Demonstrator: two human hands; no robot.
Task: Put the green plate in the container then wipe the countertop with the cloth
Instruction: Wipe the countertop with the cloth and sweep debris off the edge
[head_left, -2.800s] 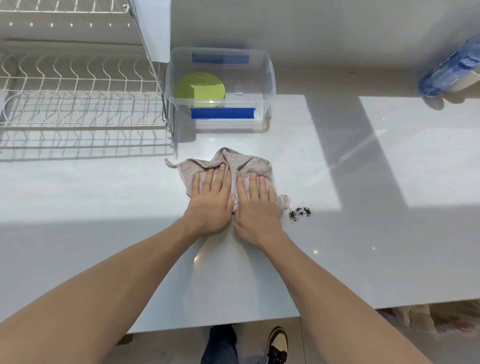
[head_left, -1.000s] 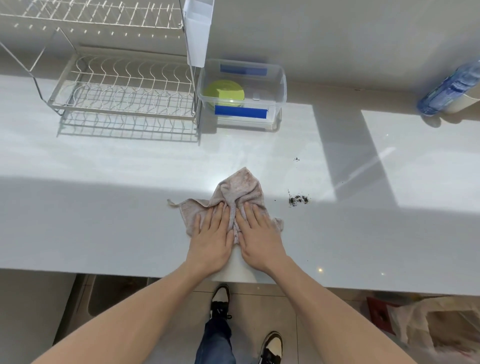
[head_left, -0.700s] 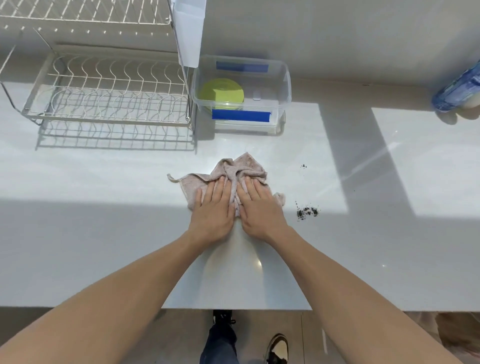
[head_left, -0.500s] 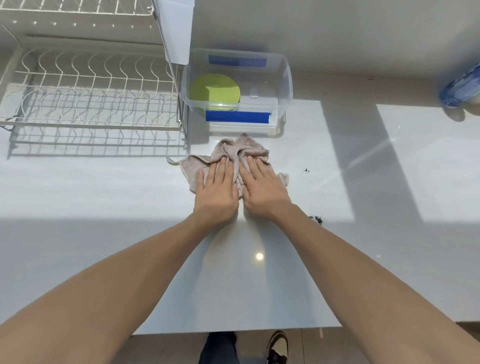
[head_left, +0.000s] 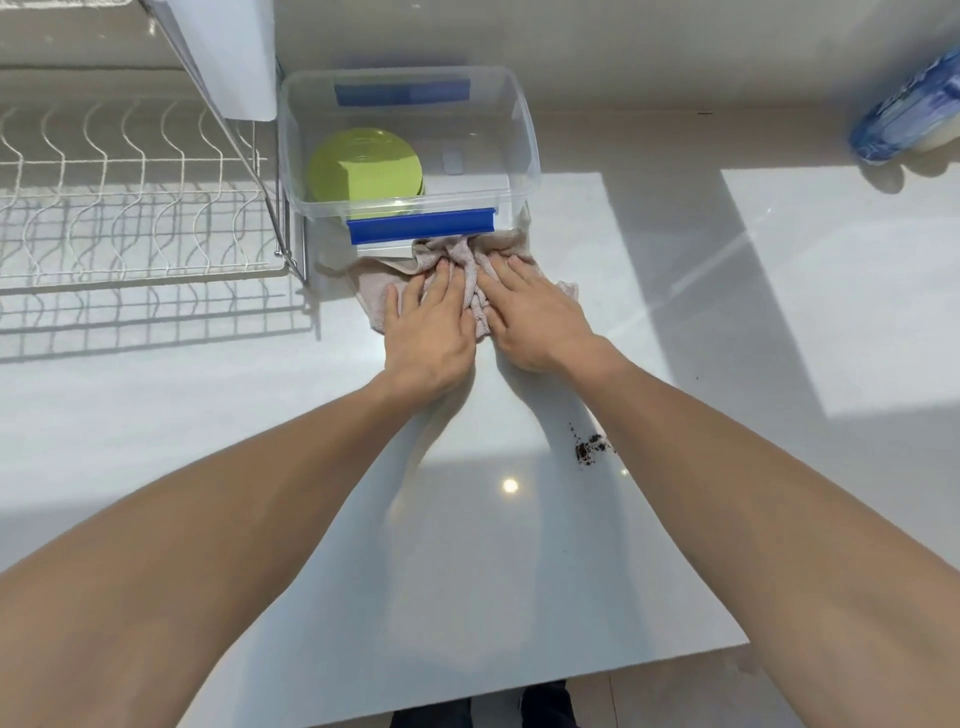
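The green plate (head_left: 363, 171) lies inside the clear plastic container (head_left: 522, 130), in its left half. A blue strip runs along the container's near wall. The crumpled beige cloth (head_left: 470, 267) lies on the white countertop (head_left: 519, 571), bunched against the container's front. My left hand (head_left: 428, 332) and my right hand (head_left: 535, 317) press flat on the cloth side by side, fingers pointing away from me. The cloth's near part is hidden under my palms.
A white wire dish rack (head_left: 130, 197) stands left of the container, with a white holder (head_left: 228, 52) hanging on its corner. A small heap of dark crumbs (head_left: 589, 449) lies by my right forearm. A blue wrapped roll (head_left: 914, 111) rests at the far right.
Both hands have pushed the cloth away from me across the countertop until it met the container's front. The crumbs now lie behind my hands, beside my right forearm.
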